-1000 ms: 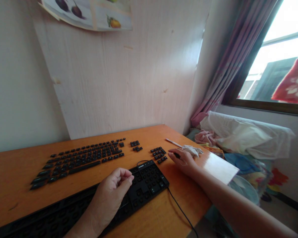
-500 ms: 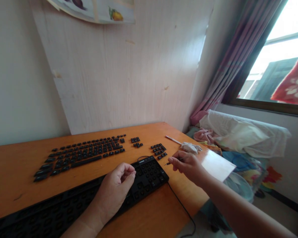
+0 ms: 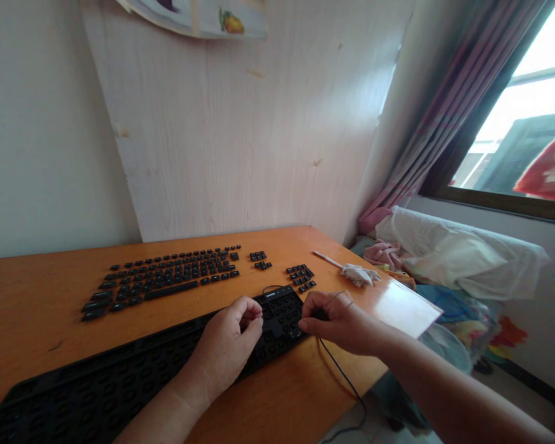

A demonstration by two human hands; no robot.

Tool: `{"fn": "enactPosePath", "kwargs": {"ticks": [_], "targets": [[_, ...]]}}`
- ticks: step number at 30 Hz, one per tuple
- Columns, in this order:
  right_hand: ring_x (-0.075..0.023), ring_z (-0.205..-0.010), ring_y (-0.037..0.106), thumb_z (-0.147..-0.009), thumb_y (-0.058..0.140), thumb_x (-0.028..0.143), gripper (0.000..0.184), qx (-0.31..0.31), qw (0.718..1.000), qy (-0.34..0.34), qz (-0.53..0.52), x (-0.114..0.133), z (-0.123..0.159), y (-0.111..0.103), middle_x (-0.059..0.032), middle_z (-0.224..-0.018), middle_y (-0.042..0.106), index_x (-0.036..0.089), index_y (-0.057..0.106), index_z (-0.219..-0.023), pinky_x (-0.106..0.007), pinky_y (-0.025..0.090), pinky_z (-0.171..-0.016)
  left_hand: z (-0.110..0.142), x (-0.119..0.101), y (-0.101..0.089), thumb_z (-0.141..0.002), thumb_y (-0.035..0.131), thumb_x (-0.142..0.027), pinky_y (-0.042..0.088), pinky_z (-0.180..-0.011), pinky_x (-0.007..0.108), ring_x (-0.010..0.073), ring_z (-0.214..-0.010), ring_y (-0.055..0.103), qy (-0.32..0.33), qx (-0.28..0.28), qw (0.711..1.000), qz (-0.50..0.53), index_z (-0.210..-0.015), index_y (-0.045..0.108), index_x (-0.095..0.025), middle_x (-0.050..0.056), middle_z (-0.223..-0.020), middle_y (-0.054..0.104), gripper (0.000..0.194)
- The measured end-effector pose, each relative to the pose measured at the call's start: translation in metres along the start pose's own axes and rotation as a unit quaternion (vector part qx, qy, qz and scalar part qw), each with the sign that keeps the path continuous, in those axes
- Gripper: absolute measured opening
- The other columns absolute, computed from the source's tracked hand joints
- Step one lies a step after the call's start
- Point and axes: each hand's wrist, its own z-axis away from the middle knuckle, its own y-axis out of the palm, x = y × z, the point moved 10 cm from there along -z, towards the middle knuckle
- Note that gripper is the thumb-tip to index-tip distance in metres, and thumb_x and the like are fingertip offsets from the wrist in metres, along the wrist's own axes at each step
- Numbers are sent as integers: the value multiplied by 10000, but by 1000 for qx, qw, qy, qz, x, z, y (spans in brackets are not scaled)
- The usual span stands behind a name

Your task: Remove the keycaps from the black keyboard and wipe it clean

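Keyboard (image 3: 152, 357) probably light, stiff, best held by its edges; left hand (image 3: 234, 339) curled closed, right hand (image 3: 337, 320) gripping unclear dark item (image 3: 320, 314).

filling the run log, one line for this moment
left hand: over long black plastic keyboard; right hand: at its right end; loose black keycaps: on orange-brown table

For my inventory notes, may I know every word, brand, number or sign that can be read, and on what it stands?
No text can be read with certainty.
Long black plastic keyboard: small pale lettering, too blurred to read.
Loose black plastic keycaps: any markings too small to read.
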Motion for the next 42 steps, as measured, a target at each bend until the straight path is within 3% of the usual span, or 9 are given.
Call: {"fn": "enactPosePath", "kwargs": {"ticks": [9,19,26,30,35,38,42], "targets": [[-93,-611,438,-873,613,307,130,56,996,-16,69,9,-8,11,38,-680,529,186,589,-833,-214,344,-553,0,4,3,-836,525,-275,449,-720,267,162,-758,620,12,1,1000,-13,-862,597,-223,-11,-804,672,93],[-98,-543,390,-878,582,285,113,20,995,13,93,4,-16,15,56,-602,463,199,556,-809,-227,302,-490,2,1,3,-821,533,-257,444,-711,277,165,-749,609,18,2,1000,-19,-854,605,-214,0,-806,669,89],[-110,-577,443,-872,582,263,112,15,992,-29,121,8,-19,18,34,-630,531,202,556,-781,-242,341,-543,3,0,4,-820,540,-237,449,-730,283,169,-777,617,22,0,1000,-17,-877,612,-218,5,-832,672,94],[-104,-563,416,-882,584,296,124,19,996,-1,83,0,-16,18,39,-627,509,199,559,-810,-234,316,-518,4,-1,5,-826,533,-221,442,-721,282,164,-773,612,26,1,999,-35,-877,604,-222,1,-834,669,88],[-99,-581,406,-880,619,410,244,38,997,42,-53,-20,-3,20,48,-665,471,187,570,-965,-222,302,-509,7,-7,8,-828,529,-196,436,-738,293,171,-808,612,38,5,995,-90,-901,598,-225,12,-868,674,104],[-103,-592,418,-885,614,425,289,38,997,26,-56,-22,3,18,37,-689,479,183,593,-1042,-224,322,-519,9,-14,9,-822,550,-195,442,-787,315,191,-872,615,54,7,991,-119,-913,602,-223,30,-922,680,109],[-144,-743,532,-886,619,395,241,-10,999,-33,32,-9,7,4,-26,-857,602,196,650,-1018,-254,414,-653,11,-22,13,-792,628,-247,444,-847,356,232,-940,600,87,15,984,-155,-928,624,-225,47,-951,676,138]]}}
